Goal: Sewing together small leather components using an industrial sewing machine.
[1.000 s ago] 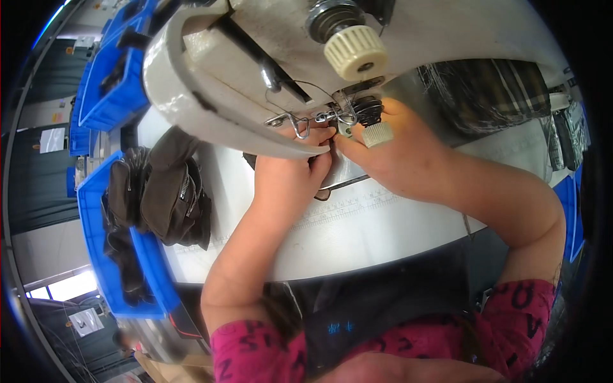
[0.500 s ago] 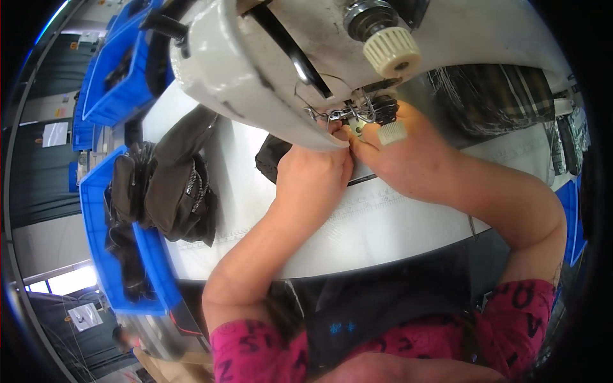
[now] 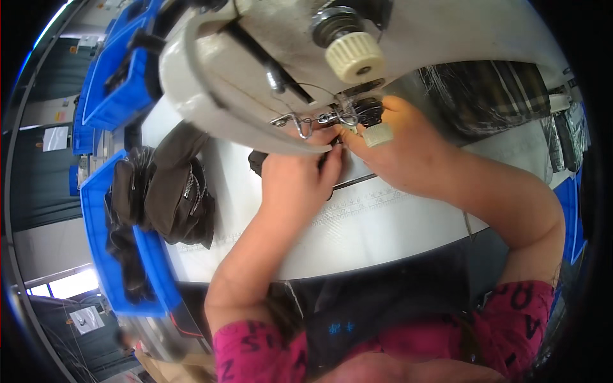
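Observation:
Both my hands work close together under the head of a white sewing machine, around its needle area. My left hand is closed, thumb against the fingers, on a dark fabric piece; one end sticks out left of the hand. The machine head hides some of these fingertips. My right hand bends in from the right, its fingertips near the metal thread guides and partly behind a small cream knob. What its fingers pinch is hidden. A larger cream tension knob sits above.
Dark pouches with zippers are heaped at the left, partly over a blue bin. Another blue bin stands farther back. Dark plaid fabric lies right of the machine. The white table has ruler markings near its front.
The view has shifted slightly, so the machine sits farther left. My left hand has turned and its thumb now stands apart from the right hand; less dark fabric shows beside it.

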The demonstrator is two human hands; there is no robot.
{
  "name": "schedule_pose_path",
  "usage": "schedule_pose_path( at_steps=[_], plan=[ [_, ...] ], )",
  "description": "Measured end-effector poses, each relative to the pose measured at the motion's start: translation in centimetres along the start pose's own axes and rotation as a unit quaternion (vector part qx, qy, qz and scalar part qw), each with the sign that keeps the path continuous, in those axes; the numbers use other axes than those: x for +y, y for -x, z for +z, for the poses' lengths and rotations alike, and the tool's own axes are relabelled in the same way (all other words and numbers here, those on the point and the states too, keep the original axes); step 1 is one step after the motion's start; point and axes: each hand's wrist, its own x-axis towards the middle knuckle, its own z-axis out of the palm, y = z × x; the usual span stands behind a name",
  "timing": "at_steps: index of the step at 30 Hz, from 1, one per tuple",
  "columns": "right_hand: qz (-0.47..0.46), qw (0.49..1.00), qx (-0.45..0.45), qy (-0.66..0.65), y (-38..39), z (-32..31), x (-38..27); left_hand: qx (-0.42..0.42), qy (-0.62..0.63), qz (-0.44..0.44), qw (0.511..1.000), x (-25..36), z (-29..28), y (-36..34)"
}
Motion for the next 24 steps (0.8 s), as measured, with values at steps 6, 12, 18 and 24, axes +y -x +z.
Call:
schedule_pose_path(
  at_steps=[6,12,18,24],
  plan=[
    [0.048,0.981,-0.187,-0.033,-0.2,-1.6,-0.3,-0.088,0.124,-0.188,0.97,-0.3,-1.7,-0.9],
    [0.03,0.976,-0.216,-0.007,-0.5,-2.1,-0.3,-0.104,0.296,-0.243,0.918,-2.2,-1.6,-0.5],
    [-0.007,1.0,-0.023,0.018,0.1,-0.7,0.0,-0.099,0.192,-0.209,0.954,-1.5,-0.7,-0.5],
    [0.014,0.999,-0.03,-0.014,0.1,0.0,0.1,-0.045,-0.037,-0.084,0.995,-0.1,-0.1,-0.1]
  ],
)
